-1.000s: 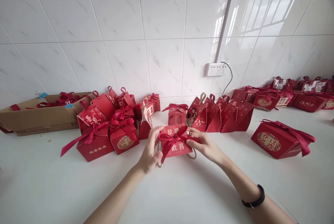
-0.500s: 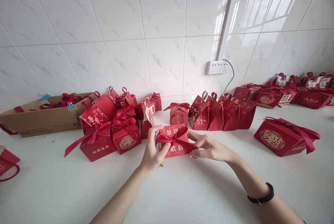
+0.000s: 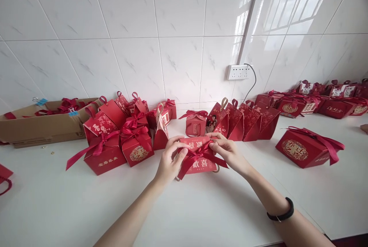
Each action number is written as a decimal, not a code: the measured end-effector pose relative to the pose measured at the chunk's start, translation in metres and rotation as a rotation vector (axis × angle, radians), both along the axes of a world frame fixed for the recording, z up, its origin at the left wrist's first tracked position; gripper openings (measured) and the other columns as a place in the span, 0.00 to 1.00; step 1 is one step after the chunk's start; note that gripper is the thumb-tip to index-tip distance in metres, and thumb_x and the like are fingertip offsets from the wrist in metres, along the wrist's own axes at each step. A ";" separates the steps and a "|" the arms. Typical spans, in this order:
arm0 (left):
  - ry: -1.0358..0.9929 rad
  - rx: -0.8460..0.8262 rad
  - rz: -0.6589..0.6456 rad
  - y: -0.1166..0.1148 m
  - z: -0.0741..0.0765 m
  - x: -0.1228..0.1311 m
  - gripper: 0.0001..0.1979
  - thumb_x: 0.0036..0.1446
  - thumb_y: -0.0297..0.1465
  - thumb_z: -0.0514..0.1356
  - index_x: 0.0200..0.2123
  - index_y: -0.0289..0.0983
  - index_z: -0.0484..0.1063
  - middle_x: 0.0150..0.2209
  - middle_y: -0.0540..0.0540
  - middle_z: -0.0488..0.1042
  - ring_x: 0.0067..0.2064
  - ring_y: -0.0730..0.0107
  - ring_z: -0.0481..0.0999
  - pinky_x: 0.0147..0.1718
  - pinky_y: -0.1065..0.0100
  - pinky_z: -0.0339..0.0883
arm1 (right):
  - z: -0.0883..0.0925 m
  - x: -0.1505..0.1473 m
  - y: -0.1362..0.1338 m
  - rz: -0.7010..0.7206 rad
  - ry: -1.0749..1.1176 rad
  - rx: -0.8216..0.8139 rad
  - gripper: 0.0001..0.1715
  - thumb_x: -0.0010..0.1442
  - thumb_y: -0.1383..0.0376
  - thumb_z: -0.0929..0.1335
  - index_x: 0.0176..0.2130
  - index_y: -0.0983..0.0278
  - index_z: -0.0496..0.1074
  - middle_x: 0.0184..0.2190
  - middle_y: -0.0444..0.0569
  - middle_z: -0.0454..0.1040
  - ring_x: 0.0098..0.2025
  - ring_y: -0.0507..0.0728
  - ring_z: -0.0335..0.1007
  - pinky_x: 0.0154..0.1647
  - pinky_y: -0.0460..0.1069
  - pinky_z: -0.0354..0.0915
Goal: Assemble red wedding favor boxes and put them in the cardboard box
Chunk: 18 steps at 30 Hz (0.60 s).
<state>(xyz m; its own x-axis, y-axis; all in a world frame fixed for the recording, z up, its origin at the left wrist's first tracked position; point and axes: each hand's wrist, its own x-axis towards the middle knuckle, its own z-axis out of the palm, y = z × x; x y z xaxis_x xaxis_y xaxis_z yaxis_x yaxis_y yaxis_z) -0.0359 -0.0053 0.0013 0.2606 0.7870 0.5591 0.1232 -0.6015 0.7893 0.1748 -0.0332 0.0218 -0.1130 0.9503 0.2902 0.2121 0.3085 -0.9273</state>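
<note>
A small red gift box (image 3: 202,167) with pale printed characters sits on the white table in front of me, and a dark red ribbon bow (image 3: 199,155) is tied across its top. My left hand (image 3: 171,158) is closed with thumb and fingers pinching the bow's left loop. On the other side, my right hand (image 3: 227,153) pinches the right loop between thumb and fingers. Two ribbon tails hang over the box, one toward the lower left and one toward the right. Parts of twisted cord show at the box's lower corners.
Red gift boxes cluster at the left (image 3: 105,158), beside a cardboard box (image 3: 43,130) holding ribboned pieces. Peaked red boxes (image 3: 253,124) stand in a row behind my right hand. A bow-tied box (image 3: 304,149) lies at right. A power socket (image 3: 238,72) is on the tiled wall.
My right hand has moved from the ribbon's right tail up to the bow's right loop. My left thumb has shifted off the knot to the left loop. A left tail now hangs down the front.
</note>
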 end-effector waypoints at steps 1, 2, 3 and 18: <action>-0.007 -0.014 0.001 0.000 0.001 0.000 0.14 0.61 0.43 0.56 0.35 0.39 0.74 0.48 0.42 0.68 0.50 0.61 0.71 0.45 0.65 0.69 | 0.000 0.001 0.000 0.017 0.008 -0.008 0.27 0.57 0.47 0.66 0.18 0.63 0.66 0.49 0.55 0.66 0.59 0.64 0.57 0.54 0.58 0.60; -0.014 -0.022 0.004 0.000 0.002 0.000 0.14 0.60 0.43 0.56 0.35 0.39 0.74 0.48 0.42 0.68 0.49 0.61 0.72 0.43 0.65 0.69 | 0.001 0.001 0.000 0.030 0.017 -0.014 0.27 0.57 0.47 0.67 0.18 0.63 0.67 0.50 0.55 0.65 0.58 0.64 0.57 0.56 0.58 0.59; -0.020 -0.024 0.008 0.000 0.002 0.000 0.14 0.60 0.43 0.56 0.35 0.39 0.74 0.48 0.42 0.68 0.49 0.61 0.72 0.43 0.65 0.69 | 0.001 0.002 0.000 0.038 0.023 -0.019 0.27 0.56 0.47 0.67 0.17 0.63 0.67 0.50 0.54 0.65 0.58 0.64 0.58 0.57 0.59 0.57; -0.189 -0.163 0.023 0.003 -0.005 0.002 0.16 0.58 0.42 0.59 0.45 0.39 0.63 0.51 0.41 0.69 0.56 0.59 0.68 0.52 0.59 0.66 | -0.004 0.004 0.004 0.069 0.145 -0.104 0.22 0.56 0.48 0.68 0.26 0.63 0.67 0.49 0.53 0.67 0.52 0.62 0.65 0.53 0.59 0.62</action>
